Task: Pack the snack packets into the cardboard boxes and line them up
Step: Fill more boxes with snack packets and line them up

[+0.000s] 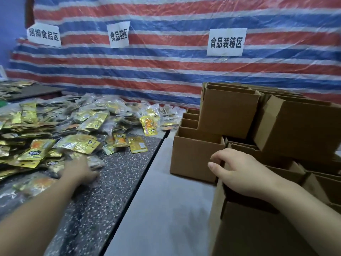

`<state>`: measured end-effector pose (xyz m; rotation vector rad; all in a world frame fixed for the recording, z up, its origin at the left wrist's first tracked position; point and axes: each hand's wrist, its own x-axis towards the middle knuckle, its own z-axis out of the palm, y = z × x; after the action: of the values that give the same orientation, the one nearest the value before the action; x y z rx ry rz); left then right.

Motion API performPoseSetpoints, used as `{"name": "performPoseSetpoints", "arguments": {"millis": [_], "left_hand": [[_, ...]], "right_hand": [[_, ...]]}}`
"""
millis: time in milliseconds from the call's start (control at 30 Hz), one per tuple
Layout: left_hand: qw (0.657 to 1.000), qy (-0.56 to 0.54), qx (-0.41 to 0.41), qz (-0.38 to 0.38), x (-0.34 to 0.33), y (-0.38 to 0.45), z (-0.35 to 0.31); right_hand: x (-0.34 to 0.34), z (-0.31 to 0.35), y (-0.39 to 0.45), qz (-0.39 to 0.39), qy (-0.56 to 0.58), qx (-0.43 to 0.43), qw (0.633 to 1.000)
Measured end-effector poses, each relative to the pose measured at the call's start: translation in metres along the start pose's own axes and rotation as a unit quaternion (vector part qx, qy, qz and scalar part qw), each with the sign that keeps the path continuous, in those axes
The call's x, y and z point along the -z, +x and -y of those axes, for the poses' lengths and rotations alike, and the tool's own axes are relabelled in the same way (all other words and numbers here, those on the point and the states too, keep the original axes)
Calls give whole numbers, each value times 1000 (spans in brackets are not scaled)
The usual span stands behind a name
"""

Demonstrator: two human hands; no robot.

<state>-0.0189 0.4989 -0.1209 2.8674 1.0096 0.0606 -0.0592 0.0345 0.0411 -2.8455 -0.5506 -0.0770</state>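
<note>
A heap of gold snack packets (60,126) is spread over the speckled dark table (120,163) on the left. The left hand (79,169) is laid on packets at the heap's near edge; it is blurred, so whether anything is gripped cannot be told. The right hand (238,174) is curled over the rim of the nearest open cardboard box (249,228), which is grasped on the grey table (166,200). More open boxes (239,115) are stacked just behind. Three paper signs (226,42) are fixed to the striped tarpaulin (166,71).
</note>
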Motion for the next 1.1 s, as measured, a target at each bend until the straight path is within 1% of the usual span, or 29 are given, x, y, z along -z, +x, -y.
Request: {"name": "performPoseSetpoints", "arguments": {"millis": [200,233,300,367,433,467,533,567,633,667,733,800,867,933,967,1000,1033,1100], "left_hand": [[999,21,11,25,15,-9,0],[999,11,16,33,18,-14,-2],[998,-49,4,48,18,-24,-6],[990,-120,-48,62,14,-38,-15],[980,-144,-118,75,9,-55,-28],[975,-151,-147,71,7,-65,-36],[969,-162,-183,20,-1,-85,-53],[971,-149,-184,-15,-5,-94,-60],[986,-67,-147,-48,-15,-110,-70],[992,-28,-118,-44,-19,-115,-72],[998,-11,-63,-3,-19,-122,-76],[998,-26,-55,34,-16,-124,-84],[995,-52,-74,47,-11,-127,-94],[991,-93,-85,39,-4,-129,-99],[987,-132,-86,27,3,-128,-100],[978,-191,-87,11,12,-128,-103],[961,-259,-92,-7,25,-130,-108],[915,-382,-125,-36,57,-143,-128]], "right_hand": [[-13,-16,-2,17,22,-12,1000],[-16,-18,-2,20,26,-15,999],[-22,-20,-4,28,42,-20,999],[-25,-22,-6,31,56,-28,998],[-27,-23,-7,33,59,-31,997],[-28,-23,-8,35,61,-34,997],[-29,-23,-9,41,63,-37,996],[-29,-23,-9,45,63,-38,996],[-30,-23,-9,48,61,-40,996],[-31,-23,-10,47,60,-41,996],[-32,-24,-10,44,58,-39,997],[-32,-24,-12,38,60,-37,997],[-31,-24,-13,19,65,-37,997],[-29,-24,-15,-15,78,-35,996],[-27,-24,-16,-37,93,-34,994],[-25,-26,-16,-59,118,-33,991],[-22,-27,-16,-81,152,-34,984],[-11,-25,-16,-118,233,-40,964]]}}
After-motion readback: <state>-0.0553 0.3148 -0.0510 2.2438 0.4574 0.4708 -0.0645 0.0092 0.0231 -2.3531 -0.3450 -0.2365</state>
